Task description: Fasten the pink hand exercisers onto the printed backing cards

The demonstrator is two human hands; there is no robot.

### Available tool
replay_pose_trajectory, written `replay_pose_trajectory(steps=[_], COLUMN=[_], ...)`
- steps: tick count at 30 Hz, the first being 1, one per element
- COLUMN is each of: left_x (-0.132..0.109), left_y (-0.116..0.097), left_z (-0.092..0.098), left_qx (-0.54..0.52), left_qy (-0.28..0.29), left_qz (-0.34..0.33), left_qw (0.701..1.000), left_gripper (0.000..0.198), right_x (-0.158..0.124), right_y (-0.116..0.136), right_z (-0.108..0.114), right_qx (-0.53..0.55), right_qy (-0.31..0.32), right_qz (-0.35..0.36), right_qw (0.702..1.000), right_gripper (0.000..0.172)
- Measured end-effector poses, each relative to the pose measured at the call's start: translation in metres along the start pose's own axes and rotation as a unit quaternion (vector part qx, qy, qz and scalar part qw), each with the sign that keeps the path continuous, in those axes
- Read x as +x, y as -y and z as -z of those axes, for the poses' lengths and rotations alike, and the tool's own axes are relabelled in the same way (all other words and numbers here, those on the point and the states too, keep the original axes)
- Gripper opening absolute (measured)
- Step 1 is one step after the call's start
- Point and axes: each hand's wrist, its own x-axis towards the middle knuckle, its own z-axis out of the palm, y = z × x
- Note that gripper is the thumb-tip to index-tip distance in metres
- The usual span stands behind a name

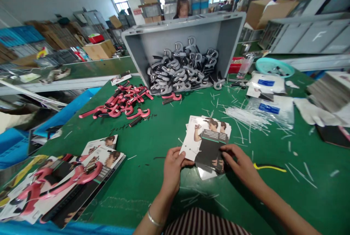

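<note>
My left hand [175, 165] pinches the left edge of a printed backing card [191, 144], thumb on top and fingers underneath. The card is white and black, with holes near its left edge and a picture of a person exercising. Under and behind it lie more cards of the same kind [225, 127], slightly fanned. At the right edge of the cards, my right hand [235, 160] has its fingers curled and closed on the black part. White zip ties [246, 116] lie in a loose pile beyond my right hand.
Pink hand grips [125, 100] lie in a heap at back left. A tilted grey crate [228, 42] holds many grey ones [180, 71]. Carded pink grips [73, 180] are stacked at front left. A yellow-handled tool [270, 168] lies right. A person [182, 7] is behind the crate.
</note>
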Motion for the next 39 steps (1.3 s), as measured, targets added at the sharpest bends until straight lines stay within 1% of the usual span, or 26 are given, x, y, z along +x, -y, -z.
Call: replay_pose_trajectory(steps=[3, 6, 9, 11, 13, 14, 15, 17, 18, 20, 22, 24, 27, 29, 30, 32, 33, 34, 35, 36, 37, 38, 39], left_x=[-0.004, -0.01, -0.013, -0.009, 0.006, 0.017, 0.031, 0.064, 0.081, 0.112, 0.136, 0.151, 0.157, 0.148, 0.139, 0.109, 0.09, 0.069, 0.047, 0.026, 0.005, -0.013, -0.029], left_y=[0.003, 0.006, 0.006, -0.002, -0.02, -0.034, -0.049, -0.083, -0.1, -0.129, -0.146, -0.152, -0.143, -0.133, -0.127, -0.114, -0.107, -0.098, -0.089, -0.079, -0.069, -0.06, -0.053], left_z=[-0.004, -0.002, 0.008, 0.021, 0.04, 0.051, 0.062, 0.086, 0.097, 0.114, 0.125, 0.128, 0.127, 0.123, 0.121, 0.109, 0.099, 0.086, 0.069, 0.051, 0.032, 0.013, -0.004], left_qx=[-0.01, 0.018, 0.098, 0.177, 0.266, 0.316, 0.373, 0.487, 0.537, 0.556, 0.561, 0.557, 0.539, 0.516, 0.504, 0.452, 0.418, 0.325, 0.249, 0.208, 0.193, 0.187, 0.187], left_qy=[-0.012, -0.004, 0.029, 0.04, 0.016, -0.008, -0.033, -0.106, -0.132, -0.155, -0.165, -0.168, -0.159, -0.14, -0.129, -0.097, -0.074, -0.038, -0.015, 0.005, 0.021, 0.038, 0.049], left_qz=[-0.001, 0.014, 0.019, -0.015, -0.089, -0.134, -0.179, -0.254, -0.261, -0.252, -0.229, -0.2, -0.159, -0.132, -0.119, -0.104, -0.103, -0.107, -0.111, -0.104, -0.09, -0.081, -0.096], left_qw=[1.0, 1.0, 0.995, 0.983, 0.96, 0.939, 0.91, 0.829, 0.792, 0.776, 0.779, 0.788, 0.812, 0.835, 0.846, 0.881, 0.899, 0.939, 0.962, 0.973, 0.977, 0.978, 0.976], left_gripper=[0.036, 0.039, 0.033, 0.03, 0.027, 0.025, 0.023, 0.021, 0.022, 0.025, 0.025, 0.019, 0.011, 0.007, 0.009, 0.023, 0.029, 0.033, 0.034, 0.032, 0.029, 0.027, 0.026], right_x=[0.019, 0.039, 0.047, 0.044, 0.036, 0.032, 0.028, 0.021, 0.019, 0.017, 0.016, 0.016, 0.016, 0.014, 0.013, 0.012, 0.012, 0.013, 0.015, 0.016, 0.018, 0.018, 0.018], right_y=[0.007, 0.013, 0.016, 0.017, 0.013, 0.011, 0.007, -0.001, -0.004, -0.009, -0.009, -0.008, -0.003, 0.004, 0.01, 0.028, 0.041, 0.054, 0.068, 0.082, 0.094, 0.104, 0.112], right_z=[-0.013, -0.013, -0.01, -0.013, -0.021, -0.026, -0.032, -0.043, -0.047, -0.051, -0.051, -0.05, -0.045, -0.037, -0.033, -0.023, -0.02, -0.018, -0.018, -0.02, -0.023, -0.027, -0.03], right_qx=[-0.079, -0.121, -0.135, -0.133, -0.129, -0.128, -0.124, -0.108, -0.097, -0.077, -0.066, -0.058, -0.046, -0.033, -0.026, -0.003, 0.015, 0.04, 0.07, 0.105, 0.138, 0.169, 0.2], right_qy=[-0.007, -0.004, -0.045, -0.066, -0.045, -0.029, -0.017, -0.018, -0.027, -0.04, -0.043, -0.04, -0.038, -0.058, -0.073, -0.093, -0.084, -0.056, -0.011, 0.04, 0.084, 0.107, 0.109], right_qz=[0.079, 0.115, 0.138, 0.154, 0.174, 0.181, 0.185, 0.186, 0.181, 0.176, 0.17, 0.166, 0.163, 0.161, 0.16, 0.157, 0.149, 0.136, 0.114, 0.088, 0.07, 0.054, 0.038], right_qw=[0.994, 0.986, 0.98, 0.977, 0.975, 0.975, 0.975, 0.976, 0.978, 0.981, 0.982, 0.984, 0.985, 0.985, 0.984, 0.983, 0.985, 0.988, 0.991, 0.99, 0.984, 0.978, 0.973], right_gripper=[0.016, 0.015, 0.02, 0.026, 0.029, 0.03, 0.031, 0.031, 0.032, 0.031, 0.03, 0.03, 0.029, 0.026, 0.025, 0.024, 0.025, 0.025, 0.026, 0.029, 0.033, 0.035, 0.036])
